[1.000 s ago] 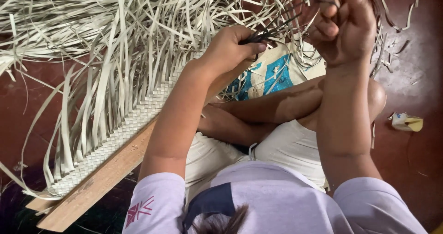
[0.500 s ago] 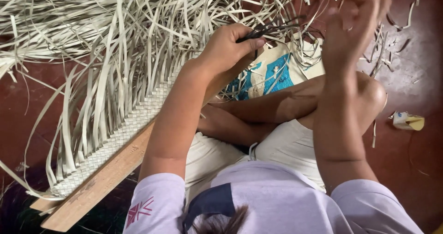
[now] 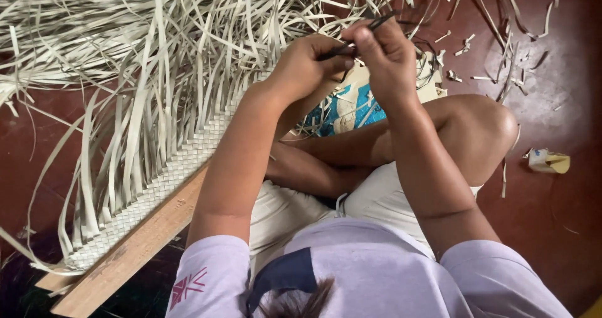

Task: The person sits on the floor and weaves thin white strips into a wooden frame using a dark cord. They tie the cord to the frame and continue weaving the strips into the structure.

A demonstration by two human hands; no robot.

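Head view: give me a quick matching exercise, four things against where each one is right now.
Things:
1. dark strip
2. wooden plank
3. woven band
4. small yellow box

Places:
A. on the floor right of the knee
B. pinched between left hand and right hand
C. along the plank's upper edge, under the loose strips
D. under the woven edge, lower left

Pairs: 1-B, 2-D, 3-C, 4-A

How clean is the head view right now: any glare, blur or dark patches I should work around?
Head view: soft glare on the red floor at upper right; the bottom left corner beyond the wooden board falls into deep shadow; the left hand and right hand are sharp, gripping a thin dark strip; the pale strips read clearly; the hair at the bottom edge is blurred.
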